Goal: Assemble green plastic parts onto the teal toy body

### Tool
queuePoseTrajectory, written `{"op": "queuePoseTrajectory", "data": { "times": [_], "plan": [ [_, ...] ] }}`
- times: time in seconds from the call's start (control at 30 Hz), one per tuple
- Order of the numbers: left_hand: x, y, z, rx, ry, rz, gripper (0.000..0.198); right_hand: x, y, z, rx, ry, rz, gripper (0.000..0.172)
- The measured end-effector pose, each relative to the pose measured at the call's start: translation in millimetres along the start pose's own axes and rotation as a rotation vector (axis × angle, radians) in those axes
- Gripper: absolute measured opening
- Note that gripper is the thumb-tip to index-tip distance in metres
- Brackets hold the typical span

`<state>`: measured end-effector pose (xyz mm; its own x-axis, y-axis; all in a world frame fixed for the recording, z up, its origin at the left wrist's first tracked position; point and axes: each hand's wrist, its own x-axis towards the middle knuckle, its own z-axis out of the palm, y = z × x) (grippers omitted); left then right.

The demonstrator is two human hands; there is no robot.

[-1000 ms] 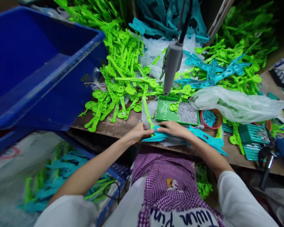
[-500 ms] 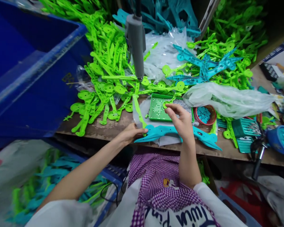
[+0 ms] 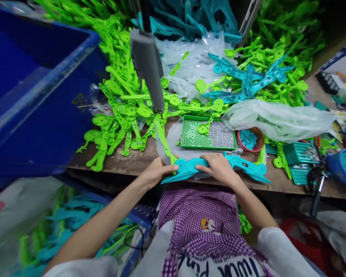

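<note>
Left of the green tray (image 3: 207, 147) a strip of bare tabletop (image 3: 132, 158) lies open to the near edge. Farther left the blue crate (image 3: 46, 96) walls it off. Behind the tray, loose green parts (image 3: 123, 111) are heaped thick, one lying over the tray's far rim. The hanging grey driver (image 3: 147, 65) slants down above and left of the tray, blocking a straight reach there. Right of the tray stand a red cup (image 3: 249, 140) and a bulging plastic bag (image 3: 276, 121). In front of the tray the teal part (image 3: 242, 165) spans the edge. Directly above the tray the air is clear.

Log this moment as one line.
left hand: grips teal part; right hand: rests on teal part; green tray: behind part; grey screwdriver: hangs untouched
</note>
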<state>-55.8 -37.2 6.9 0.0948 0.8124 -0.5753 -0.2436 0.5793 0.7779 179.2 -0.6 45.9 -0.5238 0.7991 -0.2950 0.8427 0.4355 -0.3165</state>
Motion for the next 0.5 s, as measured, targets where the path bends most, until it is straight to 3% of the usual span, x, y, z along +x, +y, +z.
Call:
{"op": "queuePoseTrajectory", "data": {
  "times": [0.13,0.27,0.4,0.5],
  "plan": [
    [-4.3,-1.5,-1.1,0.022,0.009,-0.016,0.06,10.1,1.5,-8.0,0.006,-0.114,0.006,0.046],
    [-3.8,-1.5,-6.2,0.146,-0.106,-0.115,0.056,10.0,1.2,-3.7,0.069,-0.195,0.015,0.044],
    [-2.7,-4.8,-12.1,0.153,-0.179,-0.11,0.056,3.0,-2.1,0.9,0.075,-0.171,0.059,0.044],
    [1.9,-6.9,-9.9,0.04,-0.116,-0.066,0.062,4.8,-1.2,-1.8,0.067,-0.134,0.074,0.044]
  ]
}}
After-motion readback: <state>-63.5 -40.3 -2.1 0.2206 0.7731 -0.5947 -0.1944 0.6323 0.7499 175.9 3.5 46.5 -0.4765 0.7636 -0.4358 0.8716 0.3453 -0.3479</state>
